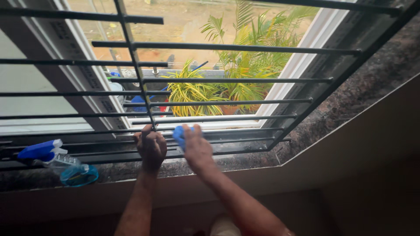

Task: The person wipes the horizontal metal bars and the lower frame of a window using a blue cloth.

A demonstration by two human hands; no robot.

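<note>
The left hand point(151, 146) was clamped round a bar of the black window grille point(227, 81), and just at its 3 o'clock the right hand point(196, 147) gripped a blue cloth point(178, 134) pressed against the lower bars. Well off at 9 o'clock a clear spray bottle point(65, 166) with a blue trigger lay on its side on the granite sill point(350, 100) — a little bluish liquid in it — while potted palms point(227, 74) stood beyond the bars at 12 o'clock.

Small bright-blue cleaning cloth point(179, 136) is sitting bunched up against the lower horizontal bars of the black metal window grille point(227, 81), just right of the grille's vertical bar. Grille bars are running horizontal, dark, thin, evenly stacked. Cloth is lying mostly hidden, only its upper-left edge showing.
</note>
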